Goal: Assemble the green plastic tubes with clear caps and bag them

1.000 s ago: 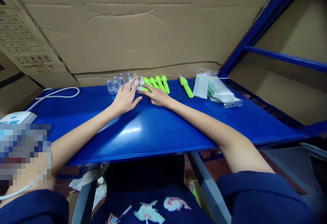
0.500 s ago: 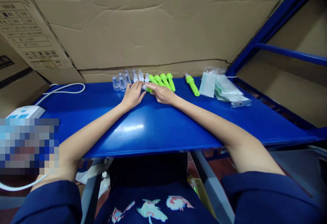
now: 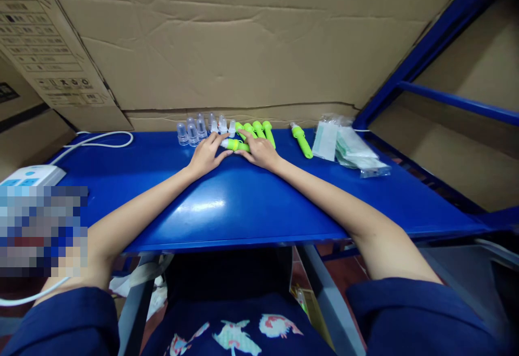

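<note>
A lime-green handle with a white tip (image 3: pixel 233 145) lies sideways between my two hands, low over the blue table. My right hand (image 3: pixel 261 150) is closed around its green end. The fingers and thumb of my left hand (image 3: pixel 206 153) are at the white tip, closed about it. Behind them stand several clear plastic caps (image 3: pixel 192 132), and a few whitish pieces (image 3: pixel 223 124) that look like caps. More green handles (image 3: pixel 268 133) lie in a row just beyond my right hand. Another green handle with a clear tip (image 3: pixel 302 140) lies apart, farther right.
Clear plastic packets with pale green-white contents (image 3: pixel 352 142) lie at the right of the blue table (image 3: pixel 243 199). A white power strip (image 3: pixel 34 176) and a looped white cable (image 3: pixel 103 139) are at the left. Cardboard (image 3: pixel 243 47) walls the back, with a blue metal frame (image 3: pixel 454 93) at the right.
The handle between my hands now shows more plainly, white tip to the left. My right hand's fingers have shifted on it, and the left hand has drawn slightly to the left.
</note>
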{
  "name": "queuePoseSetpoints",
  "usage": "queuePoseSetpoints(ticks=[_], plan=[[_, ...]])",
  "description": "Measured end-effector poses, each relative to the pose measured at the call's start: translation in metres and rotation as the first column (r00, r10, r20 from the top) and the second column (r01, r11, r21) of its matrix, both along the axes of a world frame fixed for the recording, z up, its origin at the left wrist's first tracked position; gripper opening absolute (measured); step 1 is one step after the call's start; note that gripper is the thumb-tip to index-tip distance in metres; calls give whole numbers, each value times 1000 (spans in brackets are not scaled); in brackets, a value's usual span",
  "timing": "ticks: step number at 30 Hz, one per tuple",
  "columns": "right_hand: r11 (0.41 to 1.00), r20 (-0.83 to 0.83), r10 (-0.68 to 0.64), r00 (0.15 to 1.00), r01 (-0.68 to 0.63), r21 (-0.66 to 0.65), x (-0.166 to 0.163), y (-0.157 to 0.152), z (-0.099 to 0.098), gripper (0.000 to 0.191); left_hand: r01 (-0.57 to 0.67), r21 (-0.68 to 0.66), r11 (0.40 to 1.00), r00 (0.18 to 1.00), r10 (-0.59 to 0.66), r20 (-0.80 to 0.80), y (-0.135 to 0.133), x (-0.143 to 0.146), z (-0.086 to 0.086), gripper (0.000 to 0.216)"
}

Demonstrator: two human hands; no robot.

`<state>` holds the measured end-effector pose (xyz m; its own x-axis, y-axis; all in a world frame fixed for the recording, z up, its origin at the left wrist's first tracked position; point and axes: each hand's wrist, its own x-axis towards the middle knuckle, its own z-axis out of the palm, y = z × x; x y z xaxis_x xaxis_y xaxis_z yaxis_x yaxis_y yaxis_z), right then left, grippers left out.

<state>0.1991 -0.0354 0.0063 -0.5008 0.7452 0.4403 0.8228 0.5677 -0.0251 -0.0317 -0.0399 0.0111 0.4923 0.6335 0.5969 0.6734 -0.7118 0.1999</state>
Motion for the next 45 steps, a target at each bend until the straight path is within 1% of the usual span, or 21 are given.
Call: queuePoseSetpoints(ticks=[1, 3, 5, 7, 10, 13, 14, 16, 19, 21, 23, 26, 28, 30, 32, 34, 36, 45], plan=[[1000, 14, 10, 1000, -10, -2, 0, -1, 1, 68, 14, 4, 1000, 1000, -14, 12, 0, 0, -1, 57], [997, 57, 74, 996, -73, -8, -1, -2, 1, 61, 72, 16, 997, 996, -72, 42, 2, 0, -3, 66], [991, 92, 137, 986, -137, -6, -2, -2, 2, 54, 144, 35, 989, 987, -146, 66, 4, -1, -5, 71], [985, 94, 170, 981, -172, 20, -2, -2, 1, 51, 191, 53, 980, 978, -195, 68, 6, -1, -7, 73], [973, 78, 217, 973, -222, 63, -3, -1, 2, 51, 197, 74, 978, 978, -201, 50, 11, -2, -10, 75], [969, 90, 234, 968, -239, 56, -2, 0, 5, 54, 143, 113, 983, 986, -151, 71, 17, -2, -16, 87], [973, 84, 218, 972, -223, 54, -1, 0, 7, 54, 122, 123, 985, 987, -134, 92, 20, -2, -18, 92], [983, 50, 167, 985, -170, 65, 2, 0, 12, 54, 88, 115, 989, 985, -104, 137, 24, -2, -22, 94], [993, -30, 63, 998, -60, 102, 12, 3, 21, 53, 75, 82, 994, 985, -87, 150, 26, -3, -24, 86], [992, -98, -31, 995, 43, 122, 22, 6, 27, 53, 100, 76, 992, 987, -108, 121, 25, -3, -23, 79], [979, -166, -148, 975, 169, 115, 33, 11, 32, 55, 131, 80, 988, 986, -139, 95, 23, -2, -20, 72], [930, -230, -339, 912, 362, 63, 49, 18, 35, 57, 186, 76, 980, 976, -194, 101, 18, 0, -16, 60], [887, -244, -443, 863, 461, 22, 58, 22, 33, 55, 231, 61, 971, 963, -237, 124, 15, 1, -13, 50], [842, -219, -531, 819, 538, -30, 64, 23, 31, 52, 269, 52, 962, 952, -274, 139, 11, 2, -11, 42], [799, -162, -600, 783, 595, -85, 67, 23, 30, 48, 292, 52, 955, 945, -297, 136, 9, 3, -8, 38], [766, -106, -643, 759, 633, -114, 68, 22, 29, 45, 307, 51, 951, 943, -311, 121, 7, 3, -7, 35], [748, -71, -663, 745, 654, -116, 67, 22, 29, 43, 315, 45, 948, 942, -318, 109, 6, 3, -6, 33], [732, 70, -663, 745, 665, -148, 67, 29, 25, 40, 313, 42, 949, 948, -315, 53, 2, 4, -2, 25]])
